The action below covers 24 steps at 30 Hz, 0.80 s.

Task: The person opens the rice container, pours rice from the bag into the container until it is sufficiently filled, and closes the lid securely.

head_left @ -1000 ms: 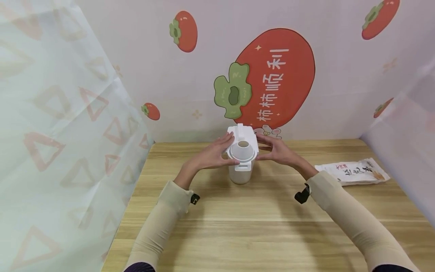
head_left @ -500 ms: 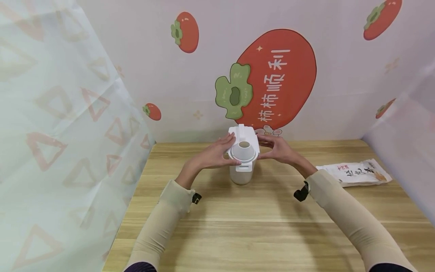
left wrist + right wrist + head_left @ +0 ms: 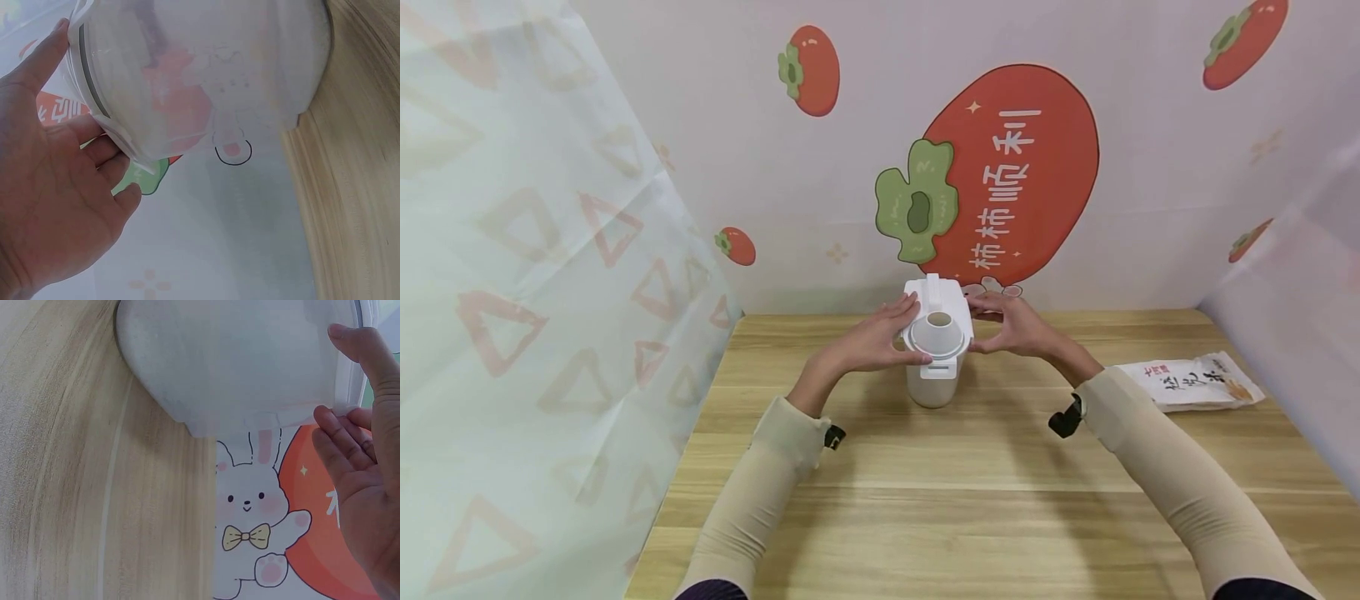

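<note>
A tall, translucent white storage container (image 3: pixel 932 388) stands on the wooden table, close to the back wall. Its white lid (image 3: pixel 952 293) has a raised bar, a cone-shaped cap (image 3: pixel 936 337) and a front latch tab (image 3: pixel 938 368). My left hand (image 3: pixel 874 338) grips the lid's left side, thumb near the front and fingers farther back; the left wrist view has several fingertips tucked at the rim. From the right side, my right hand (image 3: pixel 1018 327) holds the container, its thumb (image 3: pixel 347 340) on the side wall just below the lid and its fingers at the back corner.
A white printed packet (image 3: pixel 1195 382) lies on the right of the wooden table (image 3: pixel 955 517), beyond my right forearm. A persimmon-printed backdrop (image 3: pixel 820 183) rises right behind the container, and patterned sheets (image 3: pixel 550 333) close off the left and right sides.
My right hand and forearm have shifted very slightly at the container's right side. My left hand keeps its hold, and the container stays where it stood.
</note>
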Each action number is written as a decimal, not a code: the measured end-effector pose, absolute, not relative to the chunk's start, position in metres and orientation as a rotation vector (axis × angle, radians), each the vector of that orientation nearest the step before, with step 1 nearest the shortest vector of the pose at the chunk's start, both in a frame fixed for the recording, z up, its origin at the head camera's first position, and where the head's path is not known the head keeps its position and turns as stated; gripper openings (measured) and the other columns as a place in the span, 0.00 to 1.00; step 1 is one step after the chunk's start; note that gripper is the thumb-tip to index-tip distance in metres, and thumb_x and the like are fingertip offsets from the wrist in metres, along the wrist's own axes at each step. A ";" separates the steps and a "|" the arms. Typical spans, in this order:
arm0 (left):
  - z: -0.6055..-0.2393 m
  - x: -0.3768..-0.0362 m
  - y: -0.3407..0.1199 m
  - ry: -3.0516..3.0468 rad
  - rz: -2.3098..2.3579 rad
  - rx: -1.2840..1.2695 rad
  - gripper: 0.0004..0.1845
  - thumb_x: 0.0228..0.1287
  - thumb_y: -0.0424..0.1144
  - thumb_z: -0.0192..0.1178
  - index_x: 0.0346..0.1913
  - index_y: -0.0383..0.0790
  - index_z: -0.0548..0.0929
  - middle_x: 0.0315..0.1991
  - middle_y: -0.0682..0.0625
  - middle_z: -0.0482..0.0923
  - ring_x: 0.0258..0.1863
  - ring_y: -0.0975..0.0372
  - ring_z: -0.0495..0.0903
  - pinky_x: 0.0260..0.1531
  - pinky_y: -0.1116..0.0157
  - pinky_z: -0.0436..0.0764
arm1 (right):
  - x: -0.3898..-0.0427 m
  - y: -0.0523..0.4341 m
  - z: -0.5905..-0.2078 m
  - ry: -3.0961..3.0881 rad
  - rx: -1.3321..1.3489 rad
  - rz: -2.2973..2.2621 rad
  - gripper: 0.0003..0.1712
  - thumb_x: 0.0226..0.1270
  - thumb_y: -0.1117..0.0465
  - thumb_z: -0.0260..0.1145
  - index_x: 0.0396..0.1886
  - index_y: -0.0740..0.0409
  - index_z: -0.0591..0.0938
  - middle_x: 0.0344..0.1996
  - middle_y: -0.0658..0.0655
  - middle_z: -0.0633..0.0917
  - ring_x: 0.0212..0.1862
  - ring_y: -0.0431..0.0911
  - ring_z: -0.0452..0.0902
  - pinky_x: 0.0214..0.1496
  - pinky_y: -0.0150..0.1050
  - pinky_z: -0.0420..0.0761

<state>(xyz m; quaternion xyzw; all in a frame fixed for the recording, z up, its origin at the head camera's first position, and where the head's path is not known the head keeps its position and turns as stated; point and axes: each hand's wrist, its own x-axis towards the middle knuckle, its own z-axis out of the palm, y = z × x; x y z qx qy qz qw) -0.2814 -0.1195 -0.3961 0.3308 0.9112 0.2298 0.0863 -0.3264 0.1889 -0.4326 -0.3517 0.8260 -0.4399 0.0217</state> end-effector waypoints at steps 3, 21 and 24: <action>-0.397 -0.282 -0.119 2.718 0.681 0.990 0.58 0.67 0.65 0.67 0.85 0.35 0.49 0.87 0.44 0.40 0.86 0.55 0.39 0.84 0.51 0.42 | -0.326 0.189 -0.432 2.562 -1.101 -1.357 0.45 0.51 0.67 0.87 0.70 0.70 0.78 0.60 0.65 0.85 0.59 0.60 0.84 0.67 0.55 0.80; -0.398 -0.282 -0.119 2.727 0.675 0.965 0.58 0.67 0.66 0.66 0.85 0.36 0.50 0.87 0.45 0.41 0.86 0.57 0.39 0.84 0.51 0.42 | -0.330 0.196 -0.408 2.745 -1.301 -0.905 0.48 0.52 0.59 0.87 0.71 0.70 0.77 0.66 0.69 0.80 0.59 0.62 0.86 0.65 0.63 0.81; -0.397 -0.282 -0.118 2.722 0.673 0.971 0.58 0.67 0.67 0.66 0.85 0.36 0.50 0.87 0.45 0.40 0.86 0.57 0.39 0.84 0.51 0.43 | -0.329 0.197 -0.401 2.726 -1.296 -0.871 0.49 0.51 0.58 0.88 0.72 0.69 0.77 0.66 0.66 0.80 0.60 0.60 0.86 0.65 0.61 0.81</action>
